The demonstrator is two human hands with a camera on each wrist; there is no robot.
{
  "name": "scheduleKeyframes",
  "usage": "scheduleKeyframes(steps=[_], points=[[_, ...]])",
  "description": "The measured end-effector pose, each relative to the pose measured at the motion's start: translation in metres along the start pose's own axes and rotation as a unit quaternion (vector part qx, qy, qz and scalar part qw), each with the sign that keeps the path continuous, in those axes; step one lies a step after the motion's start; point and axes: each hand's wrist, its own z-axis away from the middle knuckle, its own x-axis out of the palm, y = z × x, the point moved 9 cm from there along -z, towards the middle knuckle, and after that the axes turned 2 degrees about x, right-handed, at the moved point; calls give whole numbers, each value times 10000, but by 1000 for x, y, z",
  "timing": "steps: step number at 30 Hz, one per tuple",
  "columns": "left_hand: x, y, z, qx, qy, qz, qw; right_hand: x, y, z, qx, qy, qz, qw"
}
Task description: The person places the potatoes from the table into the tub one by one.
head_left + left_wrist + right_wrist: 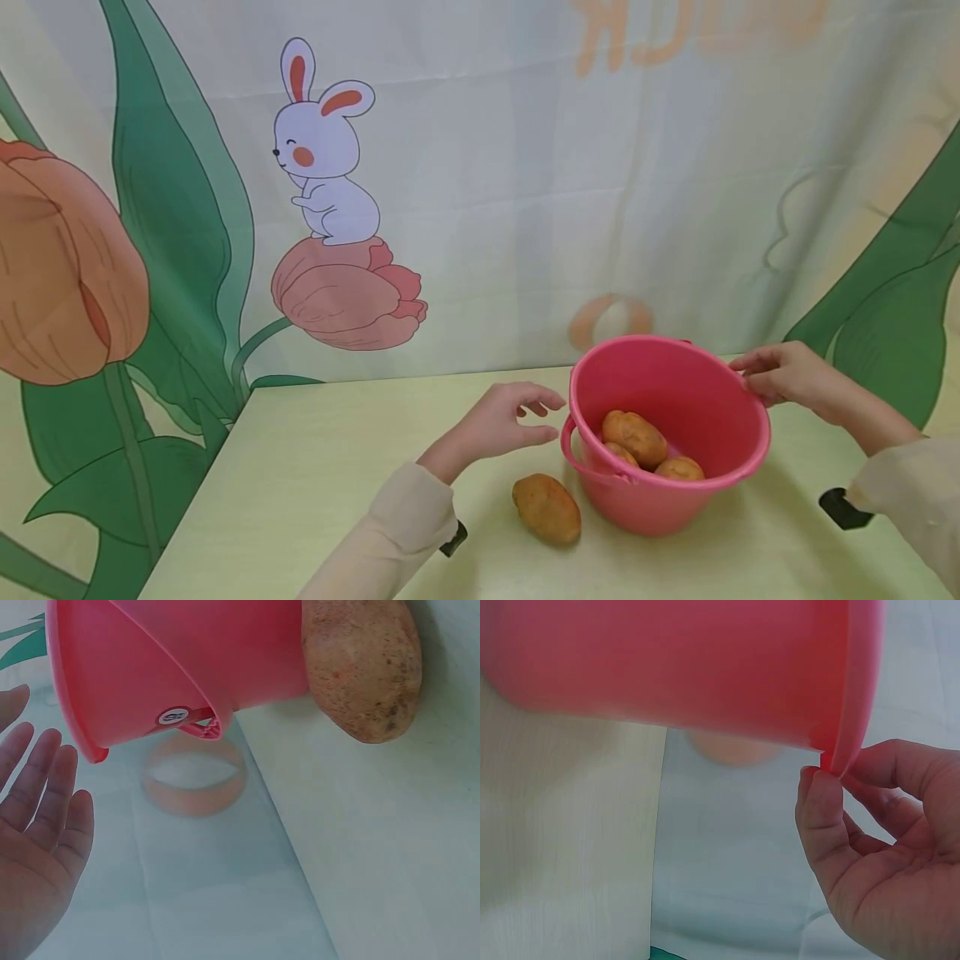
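Observation:
A pink bucket (645,508) stands on the table, its handle (581,467) hanging down on the left side. Inside it lie several potatoes (634,437). My right hand (798,383) pinches the bucket's right rim between thumb and fingers, as the right wrist view shows up close. To the left of the rim, my left hand (510,421) is held in the air with fingers spread and nothing in them; the left wrist view shows its bare palm (34,862) just off the rim. One loose potato (547,508) lies on the table, left of the bucket and below the left hand.
The pale yellow-green table (300,500) ends at a hanging cloth (480,208) printed with a rabbit, tulips and leaves. The bucket stands close to that back edge. A dark wrist device (846,508) sits at the right sleeve.

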Motion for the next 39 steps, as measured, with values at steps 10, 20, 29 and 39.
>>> scheduleKeyframes(steps=[10, 20, 29, 39], points=[[6, -15, 7, -196, -43, 60, 9998, 0, 1, -1, 30, 15, 57, 10000], [21, -31, 13, -424, -495, -97, 9978, 0, 2, -1, 41, 36, 65, 10000], [33, -45, 17, -500, -699, -161, 9962, 0, 3, -2, 60, 30, 65, 10000], [44, -55, 21, -501, -864, -193, 9948, 0, 1, -1, 63, 17, 76, 9999]])
